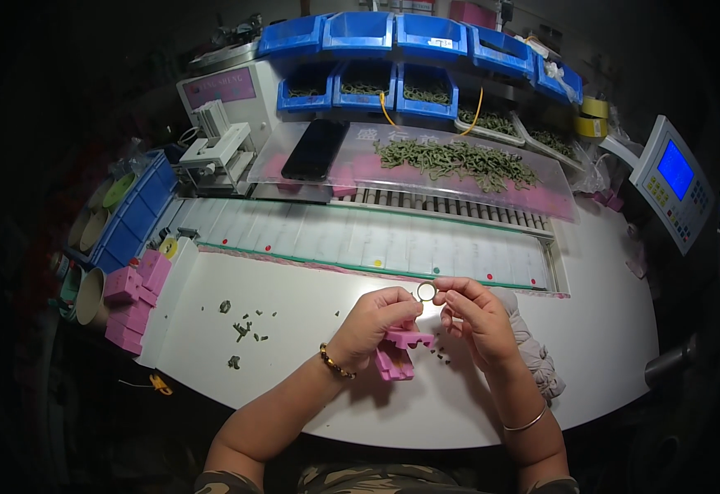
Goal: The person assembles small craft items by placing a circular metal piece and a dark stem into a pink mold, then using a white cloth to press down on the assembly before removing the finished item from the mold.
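A small pale ring (426, 283) is upright above the white table, between the fingertips of my two hands. My left hand (381, 321) is closed, with thumb and forefinger pinched at the ring's lower left edge. On the other side, my right hand (479, 321) has its thumb and forefinger at the ring's right edge, its other fingers curled. Beneath my left hand is a notched pink block (395, 365); whether the palm also holds it is hidden. Small dark green bits (440, 356) lie just right of it.
A crumpled grey cloth (533, 346) lies beside my right forearm. Dark green scraps (242, 331) are scattered at left, near stacked pink blocks (132, 309). Beyond are a row of white cards (335, 239), a phone (316, 150), a green heap (459, 162), blue bins (360, 31) and a keypad display (675, 177).
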### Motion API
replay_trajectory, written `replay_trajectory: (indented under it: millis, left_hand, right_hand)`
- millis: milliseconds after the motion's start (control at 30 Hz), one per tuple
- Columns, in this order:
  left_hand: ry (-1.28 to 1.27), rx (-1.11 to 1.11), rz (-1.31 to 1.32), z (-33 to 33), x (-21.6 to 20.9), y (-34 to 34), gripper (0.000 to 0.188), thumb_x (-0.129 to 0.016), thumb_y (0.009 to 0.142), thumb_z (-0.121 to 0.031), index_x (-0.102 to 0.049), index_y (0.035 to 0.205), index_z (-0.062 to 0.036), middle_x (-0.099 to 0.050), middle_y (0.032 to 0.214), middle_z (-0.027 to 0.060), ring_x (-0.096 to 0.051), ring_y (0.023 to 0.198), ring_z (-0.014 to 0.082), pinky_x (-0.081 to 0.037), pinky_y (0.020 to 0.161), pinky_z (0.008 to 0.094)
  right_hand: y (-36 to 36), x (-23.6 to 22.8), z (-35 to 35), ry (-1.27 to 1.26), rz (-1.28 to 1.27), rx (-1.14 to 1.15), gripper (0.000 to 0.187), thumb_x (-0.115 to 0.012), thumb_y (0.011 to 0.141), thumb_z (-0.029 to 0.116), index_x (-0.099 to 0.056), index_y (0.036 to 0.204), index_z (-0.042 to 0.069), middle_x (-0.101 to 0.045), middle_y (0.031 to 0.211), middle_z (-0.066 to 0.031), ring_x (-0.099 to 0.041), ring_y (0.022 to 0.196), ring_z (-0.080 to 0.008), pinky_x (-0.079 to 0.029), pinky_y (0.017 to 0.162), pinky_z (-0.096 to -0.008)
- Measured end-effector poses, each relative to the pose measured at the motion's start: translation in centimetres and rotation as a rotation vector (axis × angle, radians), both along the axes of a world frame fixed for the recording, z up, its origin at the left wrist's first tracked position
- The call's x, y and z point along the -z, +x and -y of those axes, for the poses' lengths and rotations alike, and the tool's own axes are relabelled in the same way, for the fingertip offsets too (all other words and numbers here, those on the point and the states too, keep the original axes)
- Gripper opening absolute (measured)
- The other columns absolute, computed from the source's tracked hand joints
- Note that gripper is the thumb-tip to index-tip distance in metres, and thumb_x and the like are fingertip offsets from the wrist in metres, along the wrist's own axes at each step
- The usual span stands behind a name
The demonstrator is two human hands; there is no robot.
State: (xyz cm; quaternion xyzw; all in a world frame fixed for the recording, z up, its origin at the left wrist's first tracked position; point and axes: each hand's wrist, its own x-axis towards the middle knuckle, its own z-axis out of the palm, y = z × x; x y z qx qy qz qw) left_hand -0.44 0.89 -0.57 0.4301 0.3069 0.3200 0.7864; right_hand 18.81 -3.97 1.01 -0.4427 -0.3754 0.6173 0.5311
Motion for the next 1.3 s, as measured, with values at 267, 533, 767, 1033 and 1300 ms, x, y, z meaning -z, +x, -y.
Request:
replay_trajectory:
  millis: [267,533,767,1033,1300]
  left_hand:
    - [0.016,-0.025,-0.032,0.3,-0.3,0.1,0.015,-0.066,0.090,-0.017,-0.059,0.086,-0.0047,-0.062,0.074,0.0034,-0.060,0.064,0.0085,-0.048,0.060,0.0220]
    - [0.245,-0.107,-0.098,0.6,0.2,0.7,0.012,-0.070,0.088,-0.008,-0.059,0.086,-0.0036,-0.061,0.077,-0.0009,-0.055,0.066,0.0036,-0.045,0.060,0.0193]
    - [0.306,-0.166,-0.123,0.6,0.4,0.4,0.012,-0.070,0.088,-0.009,-0.059,0.085,-0.0031,-0.061,0.077,-0.0010,-0.055,0.068,0.0031,-0.045,0.060,0.0193]
    - [0.333,-0.165,-0.173,1.5,-0.5,-2.1,0.012,-0.070,0.087,-0.008,-0.061,0.084,-0.0016,-0.062,0.079,-0.0004,-0.056,0.073,0.0043,-0.047,0.065,0.0211]
    - [0.715,-0.751,-0.681,4.1,-6.1,-18.9,0.006,-0.067,0.087,-0.005,-0.062,0.085,-0.0026,-0.061,0.077,-0.0010,-0.058,0.072,0.0049,-0.049,0.065,0.0220]
  right_hand:
    - [-0.2,0.3,0.1,0.002,-0.022,0.030,0.026,-0.057,0.097,0.013,-0.059,0.121,0.003,-0.063,0.097,-0.0009,-0.054,0.071,-0.0047,-0.042,0.058,-0.0162]
    - [-0.3,0.2,0.3,0.022,-0.029,0.021,0.026,-0.059,0.097,0.014,-0.060,0.121,0.003,-0.063,0.096,-0.0003,-0.054,0.070,-0.0038,-0.041,0.055,-0.0153]
    - [-0.7,0.7,0.0,0.012,-0.036,0.014,0.024,-0.059,0.096,0.013,-0.061,0.118,0.004,-0.063,0.094,0.0006,-0.053,0.071,-0.0035,-0.039,0.056,-0.0156]
    - [0.1,0.9,0.5,0.029,0.040,0.067,0.021,-0.058,0.096,0.016,-0.062,0.114,0.005,-0.061,0.092,0.0013,-0.051,0.069,-0.0050,-0.037,0.056,-0.0167]
    - [-1.1,0.5,0.4,0.012,0.153,0.107,0.018,-0.057,0.096,0.016,-0.062,0.111,0.006,-0.059,0.090,0.0011,-0.050,0.067,-0.0054,-0.037,0.054,-0.0166]
